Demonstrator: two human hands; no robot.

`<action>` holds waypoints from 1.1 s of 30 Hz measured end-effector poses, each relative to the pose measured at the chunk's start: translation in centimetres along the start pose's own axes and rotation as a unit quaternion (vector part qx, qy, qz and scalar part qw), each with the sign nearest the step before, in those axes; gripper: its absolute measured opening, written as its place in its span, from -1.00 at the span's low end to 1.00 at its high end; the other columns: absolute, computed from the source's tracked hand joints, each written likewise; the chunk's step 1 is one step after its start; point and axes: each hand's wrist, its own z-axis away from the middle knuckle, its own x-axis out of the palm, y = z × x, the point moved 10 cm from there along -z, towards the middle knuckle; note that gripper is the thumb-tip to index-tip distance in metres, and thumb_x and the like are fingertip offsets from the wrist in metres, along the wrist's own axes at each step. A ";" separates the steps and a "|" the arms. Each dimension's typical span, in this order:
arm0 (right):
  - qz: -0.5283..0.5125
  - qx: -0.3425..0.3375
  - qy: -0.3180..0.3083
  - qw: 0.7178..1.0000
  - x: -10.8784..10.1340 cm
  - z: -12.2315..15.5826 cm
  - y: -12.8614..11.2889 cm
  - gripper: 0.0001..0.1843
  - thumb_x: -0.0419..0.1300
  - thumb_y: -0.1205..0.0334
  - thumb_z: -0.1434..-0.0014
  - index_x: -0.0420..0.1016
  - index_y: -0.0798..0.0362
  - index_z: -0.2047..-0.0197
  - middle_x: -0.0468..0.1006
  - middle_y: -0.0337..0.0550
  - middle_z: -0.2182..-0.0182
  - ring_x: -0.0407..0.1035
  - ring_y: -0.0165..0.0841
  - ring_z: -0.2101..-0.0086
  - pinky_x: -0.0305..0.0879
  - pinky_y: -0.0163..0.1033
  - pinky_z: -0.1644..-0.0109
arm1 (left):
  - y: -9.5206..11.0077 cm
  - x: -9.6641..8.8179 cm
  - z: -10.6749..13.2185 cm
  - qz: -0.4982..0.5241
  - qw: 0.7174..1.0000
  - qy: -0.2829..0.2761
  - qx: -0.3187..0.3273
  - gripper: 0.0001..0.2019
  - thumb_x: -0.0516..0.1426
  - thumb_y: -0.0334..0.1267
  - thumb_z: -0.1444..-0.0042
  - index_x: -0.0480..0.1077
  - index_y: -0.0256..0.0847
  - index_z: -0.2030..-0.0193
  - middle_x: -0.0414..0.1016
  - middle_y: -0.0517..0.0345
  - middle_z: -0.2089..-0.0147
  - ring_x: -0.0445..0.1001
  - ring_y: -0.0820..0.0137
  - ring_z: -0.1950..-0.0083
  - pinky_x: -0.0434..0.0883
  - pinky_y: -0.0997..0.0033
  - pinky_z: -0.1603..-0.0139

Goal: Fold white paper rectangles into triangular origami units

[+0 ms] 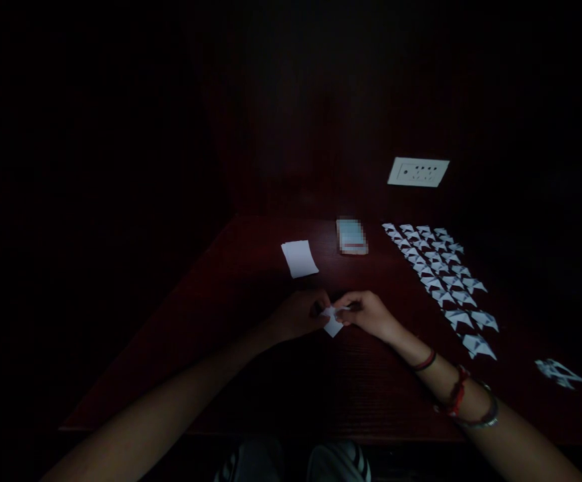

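Note:
A small white piece of folded paper point(333, 327) is pinched between both hands, low over the middle of the dark red table. My left hand point(303, 313) closes on its left side, with the fingertips partly in shadow. On the other side my right hand point(366, 313) grips it between thumb and fingers. Its lower corner points toward me; the upper part is covered by the fingers. Just beyond my left hand lies a stack of white paper sheets point(301, 260). Rows of several folded paper figures point(441, 268) stand to the right of my right hand.
A pixelated light-blue rectangular item point(352, 237) lies behind the paper stack. A tangled white and greenish object point(558, 373) rests at the far right. A white wall socket panel point(418, 172) sits above the dark red table point(211, 301). The surroundings are very dark.

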 end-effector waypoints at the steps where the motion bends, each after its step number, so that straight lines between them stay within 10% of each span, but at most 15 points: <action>1: 0.003 -0.002 -0.007 1.000 0.1 0.1 -0.1 -0.82 0.14 0.26 0.09 0.45 0.16 0.37 0.48 -0.20 0.54 0.35 -0.47 0.54 0.29 -0.39 0.44 | -0.1 0.1 0.0 0.013 1.000 -0.009 -0.003 -0.84 0.09 -0.30 0.07 0.28 -0.24 0.29 0.33 0.27 0.42 0.27 0.57 0.49 0.16 0.64 0.54; 12: 0.126 -0.130 0.124 0.976 -1.8 1.8 -5.3 -0.85 0.09 0.36 0.04 0.42 0.08 0.35 0.48 -0.23 0.45 0.33 -0.45 0.44 0.22 -0.37 0.34 | -0.4 -1.9 0.1 0.022 0.993 0.109 -0.036 -0.93 0.07 -0.30 0.01 0.29 -0.24 0.36 0.37 0.26 0.40 0.34 0.52 0.41 0.25 0.58 0.42; 33: 0.055 -0.082 0.144 0.985 -1.9 0.4 -2.5 -0.83 0.13 0.29 0.09 0.45 0.12 0.36 0.48 -0.19 0.46 0.33 -0.43 0.44 0.28 -0.32 0.30 | 1.0 -2.7 0.4 -0.055 0.983 0.176 -0.002 -0.87 0.03 -0.41 0.04 0.32 -0.22 0.30 0.37 0.23 0.37 0.34 0.50 0.38 0.30 0.53 0.37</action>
